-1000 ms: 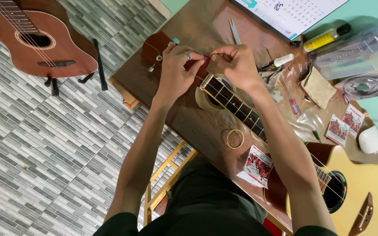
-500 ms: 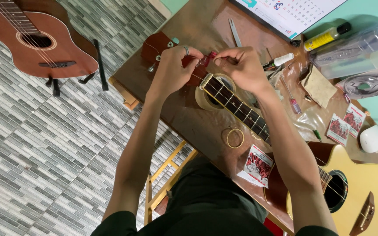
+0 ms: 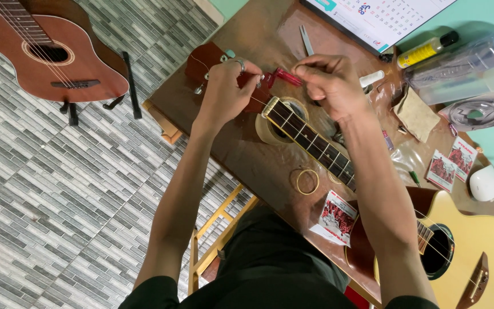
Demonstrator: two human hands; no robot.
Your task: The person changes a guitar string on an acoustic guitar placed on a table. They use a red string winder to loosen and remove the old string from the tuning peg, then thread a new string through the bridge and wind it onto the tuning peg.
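An acoustic guitar lies across the brown table [image 3: 258, 166], its pale body [image 3: 487, 257] at the lower right and its dark neck [image 3: 310, 140] running up to the reddish headstock [image 3: 207, 68]. My left hand [image 3: 227, 91] rests on the headstock, fingers closed at a tuning peg. My right hand [image 3: 330, 83] pinches a red-handled tool [image 3: 286, 76] just above the nut. A thin string runs from the headstock under my hands.
A second brown guitar [image 3: 47, 51] stands on the tiled floor at upper left. A coiled string [image 3: 307, 181], red string packets [image 3: 337, 217], a yellow bottle [image 3: 424, 51], a clear bottle [image 3: 464, 63], a calendar [image 3: 384, 20] and a tape roll [image 3: 270, 129] lie on the table.
My hands have drawn slightly apart at the headstock, and the red-handled tool between them is now plainer to see. The guitar has not moved.
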